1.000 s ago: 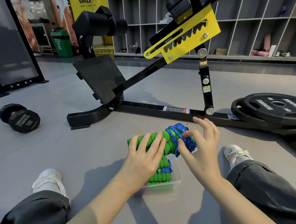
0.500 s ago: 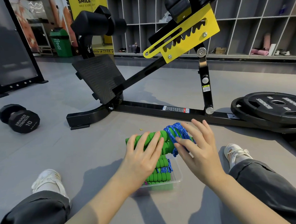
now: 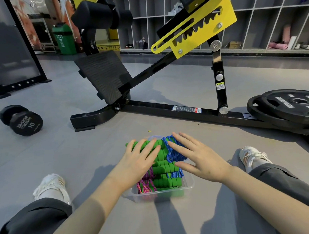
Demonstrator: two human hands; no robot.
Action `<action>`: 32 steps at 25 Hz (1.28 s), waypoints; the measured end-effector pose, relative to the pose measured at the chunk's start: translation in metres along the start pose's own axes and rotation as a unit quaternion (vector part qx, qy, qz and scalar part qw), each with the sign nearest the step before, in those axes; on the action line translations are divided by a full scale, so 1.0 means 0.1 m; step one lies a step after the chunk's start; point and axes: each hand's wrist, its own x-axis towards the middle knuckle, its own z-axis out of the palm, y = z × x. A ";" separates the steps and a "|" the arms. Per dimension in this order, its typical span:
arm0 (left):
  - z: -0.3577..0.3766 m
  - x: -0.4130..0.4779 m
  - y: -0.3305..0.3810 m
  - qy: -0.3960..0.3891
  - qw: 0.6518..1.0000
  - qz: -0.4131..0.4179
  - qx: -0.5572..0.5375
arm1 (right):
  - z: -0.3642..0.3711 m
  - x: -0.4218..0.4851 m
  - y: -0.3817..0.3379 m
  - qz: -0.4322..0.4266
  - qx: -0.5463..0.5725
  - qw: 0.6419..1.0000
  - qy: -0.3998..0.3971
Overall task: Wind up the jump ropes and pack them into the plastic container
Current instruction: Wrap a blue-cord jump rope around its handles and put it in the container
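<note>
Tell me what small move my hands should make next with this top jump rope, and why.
Probably press straight down with both hands. The left hand lies flat on the green handles, the right hand flat on the blue rope, and that bundle sits above the container rim, atop the other ropes packed inside.

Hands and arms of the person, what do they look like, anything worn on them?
The left hand and right hand are bare: no gloves, rings or watch visible. The left forearm and right forearm are uncovered to the picture's edge; no sleeve shows.
</note>
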 end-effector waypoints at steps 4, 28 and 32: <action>0.31 -0.20 0.22 -0.080 0.996 0.005 -0.030 | 0.41 -0.10 0.01 0.041 0.083 0.994 -0.051; 1.11 -0.58 0.74 -0.189 0.958 -0.040 -0.214 | 1.76 -0.57 0.16 0.039 0.037 0.998 0.028; 1.12 -0.71 0.91 -0.207 0.960 -0.039 -0.186 | 1.79 -0.67 0.11 0.015 0.014 1.000 -0.019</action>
